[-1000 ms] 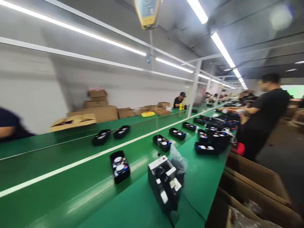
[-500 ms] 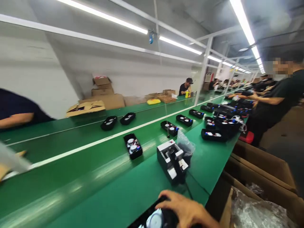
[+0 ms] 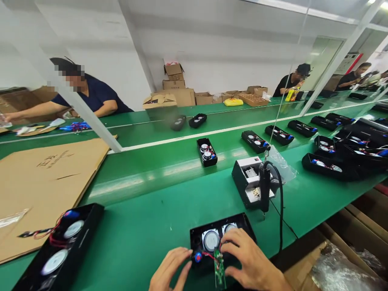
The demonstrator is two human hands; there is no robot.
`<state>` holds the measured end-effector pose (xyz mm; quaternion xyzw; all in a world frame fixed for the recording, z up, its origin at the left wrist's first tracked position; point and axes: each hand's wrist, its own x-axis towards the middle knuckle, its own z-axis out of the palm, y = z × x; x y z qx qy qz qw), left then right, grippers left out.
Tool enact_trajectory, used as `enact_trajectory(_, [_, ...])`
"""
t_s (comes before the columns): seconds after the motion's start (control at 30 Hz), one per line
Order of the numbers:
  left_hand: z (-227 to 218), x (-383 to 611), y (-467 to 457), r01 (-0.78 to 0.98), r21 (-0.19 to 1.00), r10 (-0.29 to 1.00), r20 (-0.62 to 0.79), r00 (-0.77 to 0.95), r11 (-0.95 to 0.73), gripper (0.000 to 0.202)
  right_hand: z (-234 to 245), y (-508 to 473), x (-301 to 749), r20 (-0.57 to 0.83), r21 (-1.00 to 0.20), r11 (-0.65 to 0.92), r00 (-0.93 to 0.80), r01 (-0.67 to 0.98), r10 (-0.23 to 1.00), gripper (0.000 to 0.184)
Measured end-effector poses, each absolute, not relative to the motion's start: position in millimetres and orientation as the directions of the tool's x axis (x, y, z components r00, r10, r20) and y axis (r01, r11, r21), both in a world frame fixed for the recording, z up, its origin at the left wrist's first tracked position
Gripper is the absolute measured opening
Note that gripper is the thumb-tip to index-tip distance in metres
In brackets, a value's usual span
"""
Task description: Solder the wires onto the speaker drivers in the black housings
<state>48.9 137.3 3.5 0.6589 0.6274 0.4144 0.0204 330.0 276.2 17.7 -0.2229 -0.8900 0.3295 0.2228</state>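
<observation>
A black speaker housing (image 3: 212, 236) with two round drivers lies on the green bench right in front of me. My right hand (image 3: 247, 260) rests on its right side with fingers curled beside a small green circuit board (image 3: 218, 266) and red wires. My left hand (image 3: 171, 270) touches the housing's left edge near a blue part, fingers extended. A hanging electric screwdriver (image 3: 264, 186) dangles just behind the housing, in front of a black and white box (image 3: 247, 180).
A second speaker housing (image 3: 57, 252) lies at the near left beside a flat cardboard sheet (image 3: 45, 178). More housings ride the green conveyor (image 3: 169, 137) and crowd the right. Other people work across and along the line. Open cartons stand at the lower right.
My view has swung down and to the left. Both my hands have come into view on the speaker housing, and the person across the belt is now fully seen.
</observation>
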Motion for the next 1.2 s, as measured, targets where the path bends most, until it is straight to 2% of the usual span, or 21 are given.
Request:
enact_trajectory(0.07, [2.9,51.8,135.6,0.787,0.575,0.856,0.502,-0.124,-0.223,0.021,10.3,276.4,311.1,0.412,-0.694,0.704,-0.721,0.148,0.557,0.023])
enact_trajectory(0.1, [2.9,53.9,134.7,0.786,0.586,0.86,0.488,-0.148,-0.198,0.02,9.5,279.7,304.9,0.459,-0.717,0.685,-0.654,0.126,0.601,0.019])
enact_trajectory(0.2, [4.6,60.1,132.7,0.818,0.554,0.878,0.457,-0.14,-0.158,0.015,17.8,295.6,299.8,0.44,-0.81,0.572,-0.509,0.132,0.74,0.016])
enact_trajectory(0.23, [5.2,61.7,132.5,0.837,0.523,0.887,0.448,-0.109,-0.161,0.014,22.6,300.3,301.7,0.433,-0.811,0.571,-0.527,0.127,0.732,0.016])
enact_trajectory(0.3, [5.8,65.0,133.4,0.871,0.453,0.899,0.438,-0.031,-0.191,0.02,32.2,305.0,307.8,0.43,-0.742,0.661,-0.679,0.11,0.595,0.02])
enact_trajectory(0.37, [4.0,69.7,136.2,0.89,0.395,0.902,0.429,0.041,-0.228,0.031,39.1,302.7,313.3,0.342,-0.608,0.781,-0.841,0.142,0.42,0.03])
enact_trajectory(0.4, [2.0,73.0,138.4,0.896,0.375,0.904,0.423,0.062,-0.237,0.035,41.4,299.5,314.7,0.26,-0.539,0.821,-0.89,0.187,0.374,0.033])
enact_trajectory(0.47, [-4.1,81.0,144.2,0.908,0.348,0.913,0.399,0.082,-0.234,0.042,43.7,292.2,314.6,0.099,-0.435,0.852,-0.925,0.292,0.367,0.036])
enact_trajectory(0.53, [-11.5,89.3,151.2,0.919,0.33,0.926,0.367,0.086,-0.216,0.048,44.5,286.8,311.5,-0.001,-0.401,0.849,-0.927,0.345,0.376,0.036])
enact_trajectory(0.63, [-19.8,98.1,161.4,0.933,0.292,0.94,0.322,0.11,-0.209,0.05,44.6,285.7,306.3,-0.057,-0.435,0.831,-0.932,0.346,0.358,0.037])
enact_trajectory(0.87, [-15.8,98.8,172.6,0.929,0.253,0.947,0.242,0.209,-0.269,0.036,42.3,288.8,308.9,-0.085,-0.546,0.768,-0.934,0.336,0.348,0.039])
enact_trajectory(1.07, [-14.1,97.0,176.5,0.918,0.239,0.934,0.247,0.259,-0.317,0.026,35.4,274.4,310.0,-0.041,-0.583,0.704,-0.88,0.405,0.473,0.025])
enact_trajectory(1.2, [-15.8,99.4,180.1,0.915,0.222,0.923,0.271,0.275,-0.337,0.033,20.1,263.8,309.9,0.045,-0.576,0.722,-0.867,0.383,0.496,0.035])
